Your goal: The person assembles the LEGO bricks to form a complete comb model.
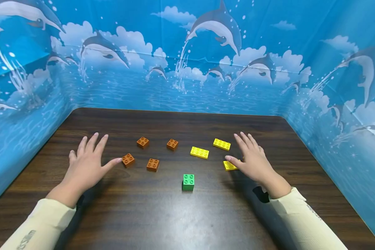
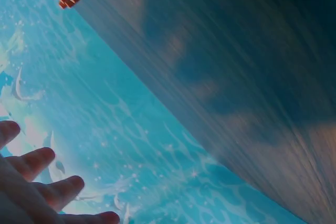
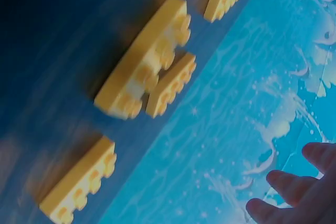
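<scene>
My left hand (image 1: 86, 168) is held over the left side of the table, fingers spread and nothing in it. In the head view its thumb tip lines up with the edge of an orange-brown 2x2 toy brick (image 1: 128, 160); a shadow lies apart below the hand. More orange-brown bricks (image 1: 152, 165) lie to its right. My right hand (image 1: 253, 161), its fingers extended and holding nothing, hovers at the right above a flat yellow brick (image 1: 230, 165) that it partly covers. In the right wrist view several yellow bricks (image 3: 142, 59) lie near that hand.
A green 2x2 brick (image 1: 188, 182) stands alone near the middle of the dark wooden table (image 1: 162, 218). Two more yellow bricks (image 1: 199, 152) lie between the hands, farther back. A blue dolphin-print sheet (image 1: 175, 93) rises along the table's back and sides.
</scene>
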`<state>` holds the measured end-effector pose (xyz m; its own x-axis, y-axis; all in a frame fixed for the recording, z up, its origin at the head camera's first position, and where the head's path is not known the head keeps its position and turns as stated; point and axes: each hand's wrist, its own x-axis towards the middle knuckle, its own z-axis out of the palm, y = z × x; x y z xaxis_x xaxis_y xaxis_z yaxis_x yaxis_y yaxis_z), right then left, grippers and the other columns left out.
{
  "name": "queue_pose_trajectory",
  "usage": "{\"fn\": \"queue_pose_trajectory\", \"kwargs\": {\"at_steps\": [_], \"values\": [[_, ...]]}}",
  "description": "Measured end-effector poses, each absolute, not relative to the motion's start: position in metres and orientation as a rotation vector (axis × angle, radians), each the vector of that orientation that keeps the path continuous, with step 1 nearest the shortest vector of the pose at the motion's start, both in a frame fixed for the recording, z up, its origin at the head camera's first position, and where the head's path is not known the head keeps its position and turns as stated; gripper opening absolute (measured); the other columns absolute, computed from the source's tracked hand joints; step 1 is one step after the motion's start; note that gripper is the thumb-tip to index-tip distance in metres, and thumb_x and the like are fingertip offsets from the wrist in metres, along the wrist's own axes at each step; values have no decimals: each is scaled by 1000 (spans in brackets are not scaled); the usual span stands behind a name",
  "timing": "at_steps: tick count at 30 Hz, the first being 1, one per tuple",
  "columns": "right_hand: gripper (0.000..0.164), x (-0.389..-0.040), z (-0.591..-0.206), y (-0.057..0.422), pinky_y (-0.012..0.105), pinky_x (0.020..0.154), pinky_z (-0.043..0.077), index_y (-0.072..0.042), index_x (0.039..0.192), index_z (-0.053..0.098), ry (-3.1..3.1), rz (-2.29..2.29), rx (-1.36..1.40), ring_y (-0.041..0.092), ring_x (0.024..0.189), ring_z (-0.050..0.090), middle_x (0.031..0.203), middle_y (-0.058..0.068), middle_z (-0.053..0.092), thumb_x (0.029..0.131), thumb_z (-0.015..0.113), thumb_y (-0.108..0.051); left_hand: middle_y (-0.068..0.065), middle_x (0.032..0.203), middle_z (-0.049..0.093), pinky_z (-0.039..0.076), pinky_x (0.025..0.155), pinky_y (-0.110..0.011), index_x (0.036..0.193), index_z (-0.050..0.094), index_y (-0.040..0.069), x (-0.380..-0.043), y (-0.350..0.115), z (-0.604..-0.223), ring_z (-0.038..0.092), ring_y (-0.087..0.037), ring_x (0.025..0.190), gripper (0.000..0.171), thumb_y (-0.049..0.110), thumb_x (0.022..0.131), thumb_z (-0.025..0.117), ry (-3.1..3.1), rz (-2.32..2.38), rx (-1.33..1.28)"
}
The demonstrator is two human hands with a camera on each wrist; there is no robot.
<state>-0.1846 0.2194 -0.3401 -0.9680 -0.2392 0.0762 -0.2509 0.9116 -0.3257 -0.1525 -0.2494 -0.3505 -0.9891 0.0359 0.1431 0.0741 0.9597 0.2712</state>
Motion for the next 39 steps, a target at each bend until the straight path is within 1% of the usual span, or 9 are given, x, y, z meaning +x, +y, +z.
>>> {"fn": "queue_pose_trajectory", "kwargs": {"at_steps": [4,7,15,18,23,26,30,32,39], "values": [[88,-184,-344,212,71,106,11,-14,155,19,-3033,615,438,38,147,6,160,15,14,88,63,-50,-28,155,12,10,97,-77,155,13,9,-154,-241,-348,6,-52,140,93,60,90,54,-2927,-453,-175],[87,-184,-346,207,70,106,13,-15,155,20,-3032,658,468,37,146,8,160,14,16,87,65,-49,-27,155,15,13,99,-75,155,14,9,-156,-235,-348,10,-51,140,92,58,90,56,-2914,-490,-235],[87,-180,-352,192,63,107,25,-16,154,24,-3029,806,550,35,145,16,160,9,18,86,67,-48,-23,156,18,13,102,-73,154,18,10,-163,-218,-348,16,-49,140,95,54,85,65,-2920,-659,-363],[87,-178,-352,187,63,107,26,-16,154,24,-3037,858,577,35,145,17,160,8,20,86,68,-47,-22,156,19,18,102,-72,154,20,11,-167,-211,-348,18,-48,140,94,54,85,67,-2923,-730,-407],[87,-176,-354,182,62,108,24,-19,154,24,-3042,900,655,35,145,19,158,7,24,86,67,-51,-19,156,22,27,102,-67,153,24,12,-171,-201,-350,24,-45,139,89,51,86,67,-2927,-880,-460],[86,-175,-355,178,60,108,26,-19,153,26,-3036,915,710,34,144,22,158,6,25,85,66,-53,-20,155,25,35,99,-64,153,25,13,-175,-196,-351,34,-44,134,87,47,86,68,-2932,-974,-479],[86,-175,-357,174,60,108,27,-20,153,26,-3049,960,738,32,144,22,158,5,24,85,67,-53,-20,154,27,41,94,-60,153,26,12,-179,-191,-354,39,-43,130,87,43,85,71,-2956,-1069,-492],[87,-175,-357,172,60,108,27,-21,154,25,-3059,991,741,32,144,22,159,5,22,84,67,-53,-21,152,29,41,95,-61,152,28,11,-181,-190,-356,37,-43,132,87,40,85,73,-2964,-1097,-504],[88,-175,-358,165,60,107,29,-21,154,23,-3096,1085,781,31,144,23,159,6,21,85,68,-52,-21,148,37,34,100,-62,149,31,4,-185,-187,-361,38,-43,131,82,30,84,75,-2984,-1163,-562]]}}
